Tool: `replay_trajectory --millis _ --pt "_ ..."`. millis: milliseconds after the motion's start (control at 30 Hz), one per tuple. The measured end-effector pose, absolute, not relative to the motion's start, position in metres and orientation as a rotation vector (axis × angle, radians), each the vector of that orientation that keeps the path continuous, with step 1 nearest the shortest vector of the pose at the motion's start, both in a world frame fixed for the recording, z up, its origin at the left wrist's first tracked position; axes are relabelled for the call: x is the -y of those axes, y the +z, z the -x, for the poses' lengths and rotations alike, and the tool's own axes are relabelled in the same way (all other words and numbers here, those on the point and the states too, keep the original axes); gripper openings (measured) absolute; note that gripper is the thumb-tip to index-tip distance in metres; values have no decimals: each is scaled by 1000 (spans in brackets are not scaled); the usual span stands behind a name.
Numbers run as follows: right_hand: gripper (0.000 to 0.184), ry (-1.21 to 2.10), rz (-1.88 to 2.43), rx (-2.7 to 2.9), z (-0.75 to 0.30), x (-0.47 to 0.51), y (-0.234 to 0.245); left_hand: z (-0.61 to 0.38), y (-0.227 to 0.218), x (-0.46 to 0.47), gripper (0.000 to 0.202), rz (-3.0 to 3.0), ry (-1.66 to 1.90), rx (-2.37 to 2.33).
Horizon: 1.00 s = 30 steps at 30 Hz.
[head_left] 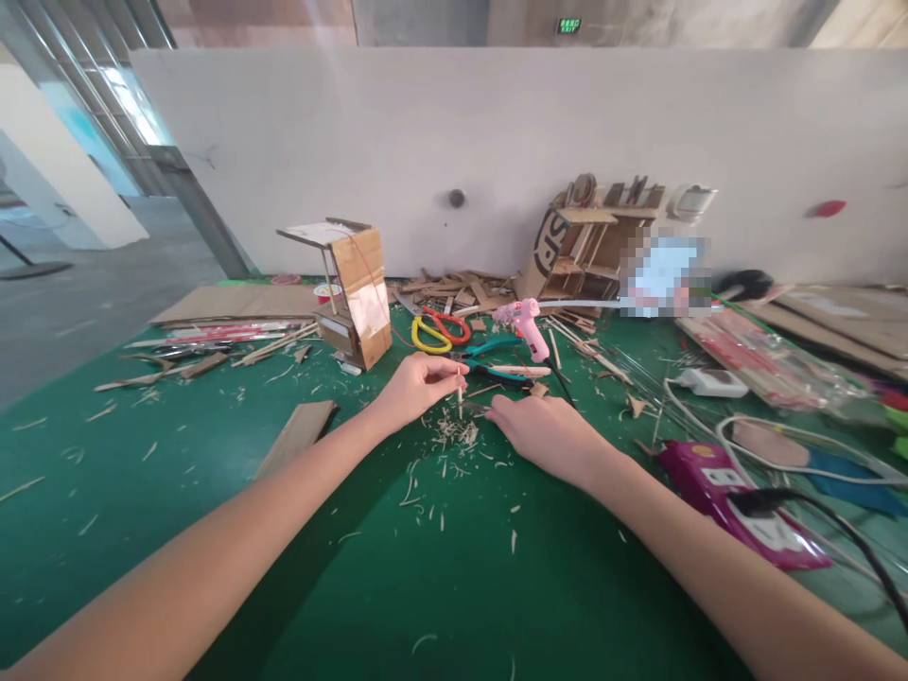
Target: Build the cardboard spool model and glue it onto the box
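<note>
Over shavings (458, 433), left grip (412, 392) pinching stick (460, 401), right grip (545, 431) pinching blade (476, 408); scissors (426, 319), pliers (491, 346) beyond

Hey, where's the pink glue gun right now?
In the head view, the pink glue gun is slightly right of centre on the green table, just beyond the right hand, beside the teal-handled pliers.

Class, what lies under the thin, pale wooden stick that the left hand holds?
Under the thin, pale wooden stick in the left hand is a loose heap of pale, curled shavings on the green tabletop. The tabletop beneath the densest shavings is covered.
</note>
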State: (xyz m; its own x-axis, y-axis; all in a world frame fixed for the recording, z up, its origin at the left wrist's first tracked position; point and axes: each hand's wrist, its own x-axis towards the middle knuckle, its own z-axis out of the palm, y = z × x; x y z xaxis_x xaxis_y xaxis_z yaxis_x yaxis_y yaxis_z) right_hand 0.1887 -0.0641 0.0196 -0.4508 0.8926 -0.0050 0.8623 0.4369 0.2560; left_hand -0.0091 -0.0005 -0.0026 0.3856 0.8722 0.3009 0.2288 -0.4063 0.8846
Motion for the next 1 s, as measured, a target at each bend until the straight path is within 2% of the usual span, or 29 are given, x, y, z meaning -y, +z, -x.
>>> replay_trajectory --millis 1000 --pt "35 313 -1595 -2507 -186 68 21 9 -4 0 14 -1823 1040 -950"
